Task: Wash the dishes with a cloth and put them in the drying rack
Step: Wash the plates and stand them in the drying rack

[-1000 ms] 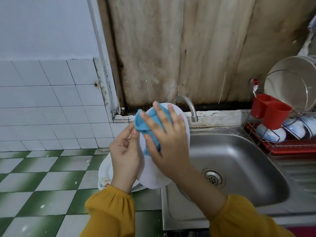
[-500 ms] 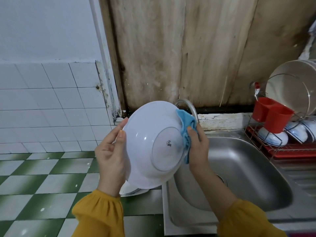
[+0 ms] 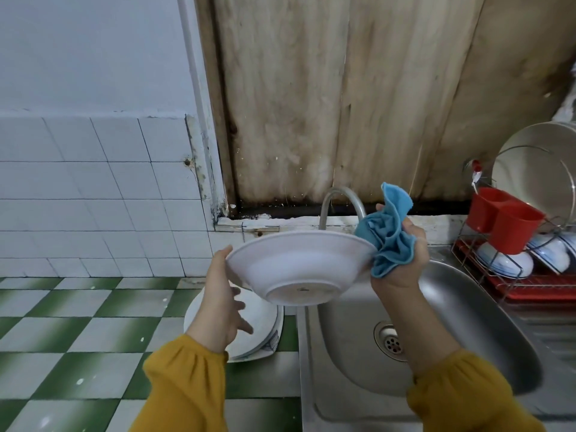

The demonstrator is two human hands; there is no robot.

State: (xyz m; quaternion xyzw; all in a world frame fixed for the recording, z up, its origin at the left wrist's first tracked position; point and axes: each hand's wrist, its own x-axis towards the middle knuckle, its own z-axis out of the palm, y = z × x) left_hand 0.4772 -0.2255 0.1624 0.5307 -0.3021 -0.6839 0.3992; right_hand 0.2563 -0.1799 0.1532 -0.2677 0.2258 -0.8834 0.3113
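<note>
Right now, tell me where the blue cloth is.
Head view, right of centre: blue cloth gripped by right hand, against white bowl's rim, by metal tap.

Soft, even daylight; sharp centre, wide-angle bending at edges.

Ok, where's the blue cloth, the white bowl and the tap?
blue cloth [image 3: 389, 241], head view, its bunched middle.
white bowl [image 3: 299, 269], head view, its outer side.
tap [image 3: 341, 191], head view, top of its curve.

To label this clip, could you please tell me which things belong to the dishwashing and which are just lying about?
In the job: white bowl, blue cloth, left hand, right hand, stacked plates, sink, drying rack.
Lying about: red cups, metal lid.
</note>
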